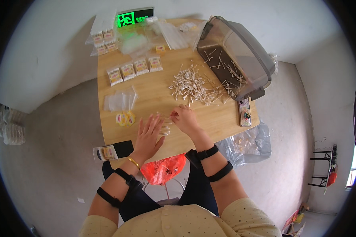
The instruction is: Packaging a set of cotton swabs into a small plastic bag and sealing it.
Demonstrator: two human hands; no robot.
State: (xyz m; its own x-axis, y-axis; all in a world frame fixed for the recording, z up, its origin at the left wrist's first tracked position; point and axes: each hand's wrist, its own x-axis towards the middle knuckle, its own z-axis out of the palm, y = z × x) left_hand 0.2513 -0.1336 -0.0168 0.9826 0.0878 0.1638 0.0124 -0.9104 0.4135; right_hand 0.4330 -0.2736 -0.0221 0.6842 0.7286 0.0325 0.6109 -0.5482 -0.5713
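My left hand [148, 136] lies flat on the wooden table with its fingers stretched out, beside a small row of cotton swabs [165, 130]. To its right, my right hand [184, 119] is closed in a pinch, with a cotton swab at its fingertips. Just beyond the right hand spreads a loose heap of cotton swabs [191, 85]. Small yellow-and-white cards [125, 118] lie left of my left hand, and flat clear plastic bags [121, 100] lie behind them. Farther back, several filled packs of swabs [135, 69] stand in a row.
A grey translucent bin [241, 51] lies on its side at the right, with swabs inside. A phone [244, 112] rests by the right edge. More packs [103, 40] and plastic bags [172, 34] crowd the back. One pack [106, 152] sits in a dark holder at the near-left corner.
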